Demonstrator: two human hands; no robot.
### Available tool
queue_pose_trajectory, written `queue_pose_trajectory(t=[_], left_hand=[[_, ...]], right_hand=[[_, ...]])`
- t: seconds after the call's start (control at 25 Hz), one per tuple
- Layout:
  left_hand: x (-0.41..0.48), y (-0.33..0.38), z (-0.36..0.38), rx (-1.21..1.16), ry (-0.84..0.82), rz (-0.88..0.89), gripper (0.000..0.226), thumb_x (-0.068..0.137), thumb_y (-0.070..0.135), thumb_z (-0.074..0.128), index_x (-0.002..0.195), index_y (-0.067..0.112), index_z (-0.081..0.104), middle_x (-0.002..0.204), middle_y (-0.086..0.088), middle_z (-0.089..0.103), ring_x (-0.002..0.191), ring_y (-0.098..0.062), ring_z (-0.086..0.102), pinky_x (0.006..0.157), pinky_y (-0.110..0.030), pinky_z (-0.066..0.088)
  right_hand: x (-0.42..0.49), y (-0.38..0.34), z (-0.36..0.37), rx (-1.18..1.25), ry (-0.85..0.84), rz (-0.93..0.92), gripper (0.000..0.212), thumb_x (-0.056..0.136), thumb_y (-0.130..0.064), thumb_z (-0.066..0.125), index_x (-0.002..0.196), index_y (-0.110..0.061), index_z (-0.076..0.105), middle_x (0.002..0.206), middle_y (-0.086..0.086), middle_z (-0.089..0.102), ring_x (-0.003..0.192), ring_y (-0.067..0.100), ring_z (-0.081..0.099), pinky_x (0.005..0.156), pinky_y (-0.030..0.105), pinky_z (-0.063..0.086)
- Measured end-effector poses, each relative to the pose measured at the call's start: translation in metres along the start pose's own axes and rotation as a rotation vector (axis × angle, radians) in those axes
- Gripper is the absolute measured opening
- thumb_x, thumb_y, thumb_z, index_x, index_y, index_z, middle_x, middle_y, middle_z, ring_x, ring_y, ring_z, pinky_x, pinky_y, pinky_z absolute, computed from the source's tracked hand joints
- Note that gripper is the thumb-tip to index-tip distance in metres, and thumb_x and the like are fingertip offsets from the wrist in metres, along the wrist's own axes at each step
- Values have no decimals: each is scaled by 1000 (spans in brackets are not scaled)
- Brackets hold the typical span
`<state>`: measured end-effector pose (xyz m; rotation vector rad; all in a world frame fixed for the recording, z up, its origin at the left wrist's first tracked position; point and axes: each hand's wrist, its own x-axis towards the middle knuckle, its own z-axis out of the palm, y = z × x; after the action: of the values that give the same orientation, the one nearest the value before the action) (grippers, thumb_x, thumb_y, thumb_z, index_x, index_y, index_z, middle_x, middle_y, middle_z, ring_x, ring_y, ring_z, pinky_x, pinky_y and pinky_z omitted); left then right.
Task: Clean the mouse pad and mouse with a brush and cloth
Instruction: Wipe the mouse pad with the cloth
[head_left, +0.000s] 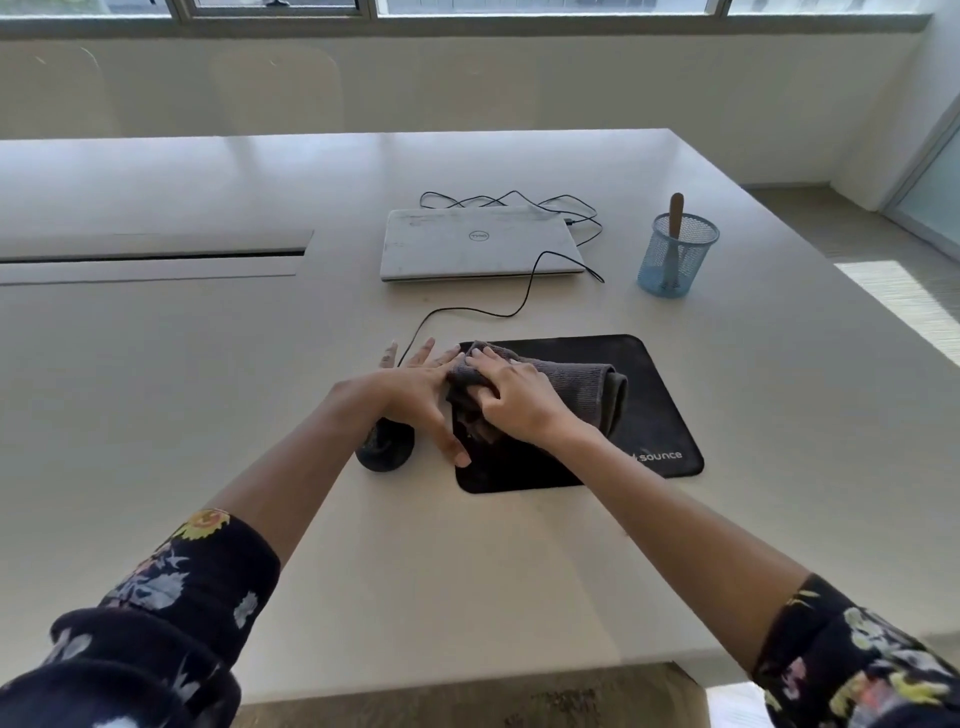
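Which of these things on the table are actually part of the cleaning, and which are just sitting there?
Part of the job: mouse pad; grey cloth in the right hand; mouse by the left hand; brush, standing in a cup.
Just lying about: closed laptop; the blue mesh cup itself.

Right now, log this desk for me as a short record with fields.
cloth: grey, bunched, on the mouse pad
right hand: grips the cloth
left hand: fingers spread, at the pad's left edge
mouse: dark, on the table left of the pad, partly under the left wrist
brush: upright in the blue mesh cup
laptop: closed, behind the pad
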<state>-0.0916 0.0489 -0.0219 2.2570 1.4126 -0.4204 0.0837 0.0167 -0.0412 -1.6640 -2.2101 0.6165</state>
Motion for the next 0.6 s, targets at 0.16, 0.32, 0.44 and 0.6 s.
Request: queue_pose_trajectory(t=[0.16,0.32,0.44,0.6], left_hand=[[2,-4,3,-13,-11,0,156,31,86,73,152,38,-12,158,21,-20,137,-4,-37,109,-49,-29],[4,-2,0,36,-25,-15,159,30,88,70,153,32,-12,158,19,-21,138,-6,-36,110,-52,-27],[1,0,-3,54,-41,-35,158,32,85,73,153,31,-13,158,19,-21,138,-5,-36,110,-51,-28],[-1,5,-7,87,-64,-59,159,34,84,74,153,28,-15,159,17,-21,138,-6,-35,109,-51,-29]], right_hand=[[-6,-2,-1,95,-26,9,45,103,-39,33,142,-24,48,154,-1,38,145,21,30,118,37,19],[-11,-4,0,126,92,-50,30,96,-36,54,120,-26,69,136,-4,59,134,10,47,111,30,36],[-13,-3,0,135,116,-71,21,87,-36,67,105,-29,76,127,-8,66,127,5,53,108,29,40],[-21,0,-2,121,103,-134,16,82,-36,71,95,-31,79,122,-13,68,124,1,54,106,29,40]])
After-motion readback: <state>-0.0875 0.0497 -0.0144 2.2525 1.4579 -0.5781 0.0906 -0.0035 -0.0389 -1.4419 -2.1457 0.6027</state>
